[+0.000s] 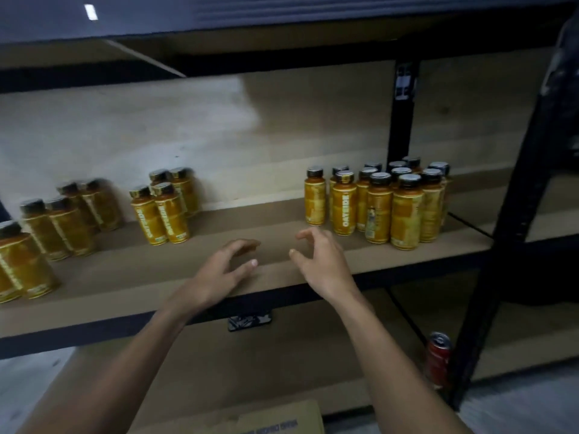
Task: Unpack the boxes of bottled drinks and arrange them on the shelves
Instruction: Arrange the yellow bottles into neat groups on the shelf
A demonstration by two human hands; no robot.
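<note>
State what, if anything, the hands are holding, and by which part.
Nothing is held. The left hand and the right hand hover empty, fingers loosely curled, above the shelf, between two groups of yellow bottles.

Left hand (225,270) and right hand (322,261), both bare, each on a bare forearm.
The left forearm (125,355) fills the lower left of the frame and the right forearm (379,355) the lower right, both uncovered down to the bottom edge. Wrists are narrow and fingers slim. The left thumbnail (254,262) is short and pale; the right thumbnail (292,252) looks the same. Blur hides finer marks.
</note>
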